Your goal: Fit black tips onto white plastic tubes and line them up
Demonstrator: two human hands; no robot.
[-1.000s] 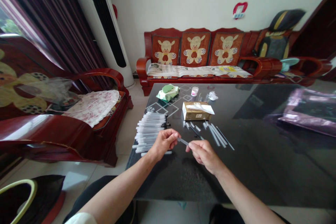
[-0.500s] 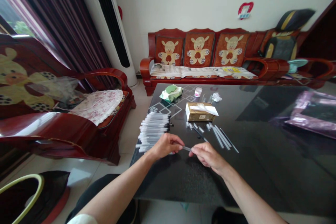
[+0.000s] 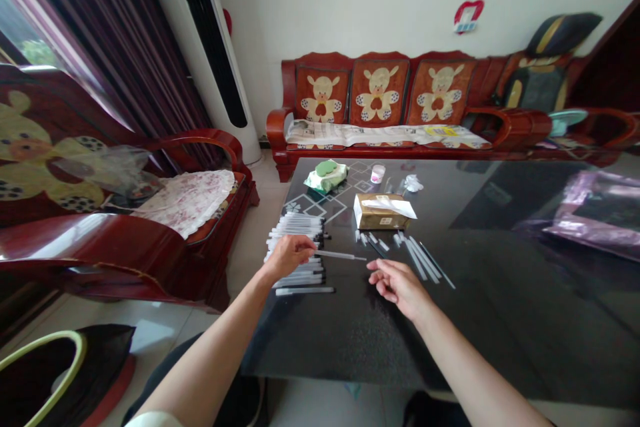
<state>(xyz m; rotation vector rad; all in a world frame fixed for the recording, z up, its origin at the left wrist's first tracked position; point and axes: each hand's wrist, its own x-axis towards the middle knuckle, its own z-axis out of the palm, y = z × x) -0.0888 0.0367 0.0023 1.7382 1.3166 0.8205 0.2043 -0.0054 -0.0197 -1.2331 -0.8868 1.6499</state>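
My left hand is closed on one end of a thin white pen, held level just above the stack of finished white pens at the left edge of the black table. My right hand hovers loosely open over the table and holds nothing. Just beyond the right hand lie loose pen tubes and small parts. A single pen lies apart in front of the stack.
A brown cardboard box with a white sheet, a green-lidded wipes pack and a small cup stand farther back. A purple plastic bag lies at the right. Red wooden sofas surround the table.
Both hands held the pen between them before. The right hand has let go and opened, and the left hand has carried the pen left toward the stack.
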